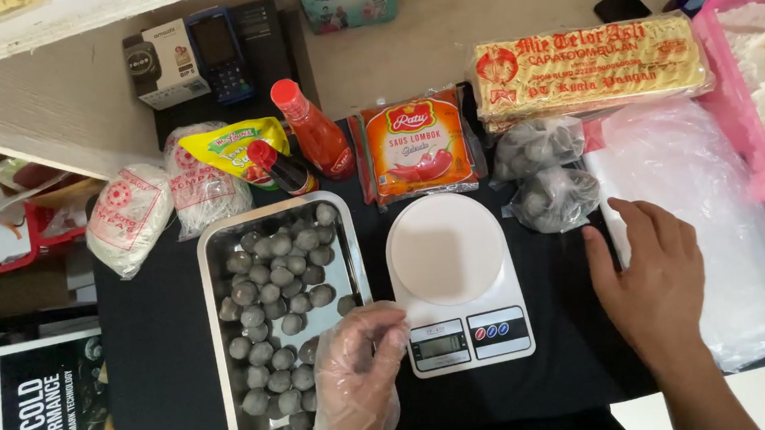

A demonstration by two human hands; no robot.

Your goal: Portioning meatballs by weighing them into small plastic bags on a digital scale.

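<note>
The gloved left hand (356,379) hovers with fingers loosely curled and holding nothing over the near right corner of the steel tray (220,346) of grey meatballs (272,315). The bare right hand (651,271) rests flat, fingers spread, on a stack of clear plastic bags (719,216) beside the white kitchen scale (456,277) on the black surface (157,351).

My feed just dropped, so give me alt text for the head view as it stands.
A left hand in a clear plastic glove hangs over the near end of a metal tray of grey meatballs, beside a white kitchen scale with nothing on its platform. The bare right hand rests on a stack of clear plastic bags, on a black table.
</note>
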